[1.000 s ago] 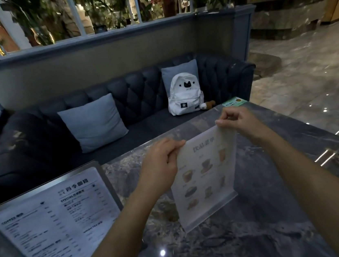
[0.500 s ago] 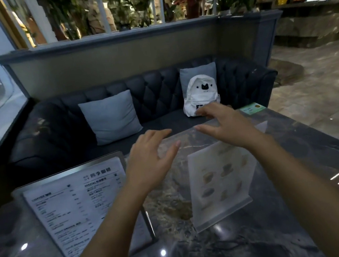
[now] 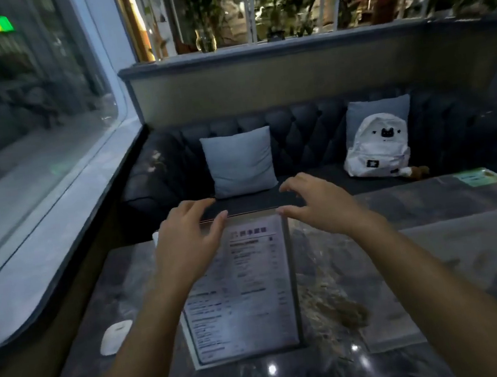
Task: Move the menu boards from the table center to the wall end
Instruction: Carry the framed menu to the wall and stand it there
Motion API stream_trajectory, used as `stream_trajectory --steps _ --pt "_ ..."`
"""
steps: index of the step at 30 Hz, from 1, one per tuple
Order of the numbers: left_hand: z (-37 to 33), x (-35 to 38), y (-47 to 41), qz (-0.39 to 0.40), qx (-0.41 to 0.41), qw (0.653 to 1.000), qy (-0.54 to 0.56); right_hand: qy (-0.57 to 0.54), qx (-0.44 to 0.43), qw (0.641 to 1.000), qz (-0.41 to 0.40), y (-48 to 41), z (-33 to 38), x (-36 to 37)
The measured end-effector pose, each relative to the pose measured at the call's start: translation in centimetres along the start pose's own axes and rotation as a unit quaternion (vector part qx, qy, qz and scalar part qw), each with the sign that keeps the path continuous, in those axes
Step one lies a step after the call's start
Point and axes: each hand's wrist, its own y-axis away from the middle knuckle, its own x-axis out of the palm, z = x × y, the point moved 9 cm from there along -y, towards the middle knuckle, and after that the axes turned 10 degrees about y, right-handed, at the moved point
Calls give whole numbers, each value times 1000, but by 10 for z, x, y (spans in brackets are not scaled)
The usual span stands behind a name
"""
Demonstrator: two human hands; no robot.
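Observation:
A large framed menu board [image 3: 247, 288] with printed text stands leaning on the dark marble table [image 3: 326, 376], straight ahead of me. My left hand [image 3: 189, 236] hovers at its top left edge and my right hand [image 3: 315, 208] at its top right corner. Both have their fingers spread, with the thumbs close to the top rim; I cannot tell if they touch it. A smaller clear acrylic menu stand [image 3: 438, 265] stands to the right of the big board, blurred, with no hand on it.
A white oval object [image 3: 115, 336] lies on the table near the window sill [image 3: 48, 275] at left. Behind the table is a dark sofa with a grey cushion [image 3: 239, 162] and a white backpack [image 3: 376, 147]. A green card [image 3: 474, 177] lies at the far right corner.
Both hands let go of the small acrylic menu stand, which stays standing on the table, and moved left to the large board's top edge. The view swung left toward the window.

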Motion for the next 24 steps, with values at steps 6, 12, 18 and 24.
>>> stream_trajectory --steps 6,12,18,24 --pt "52 -29 8 -48 -22 998 -15 -17 20 999 23 -13 15 31" --pt "106 -31 19 -94 -131 974 161 -161 61 981 -87 -4 -1 39" --pt "139 -8 42 -83 -189 915 347 -403 197 887 -108 24 -33 76" --pt "170 24 76 -17 -233 881 411 -454 267 845 -89 65 -50 128"
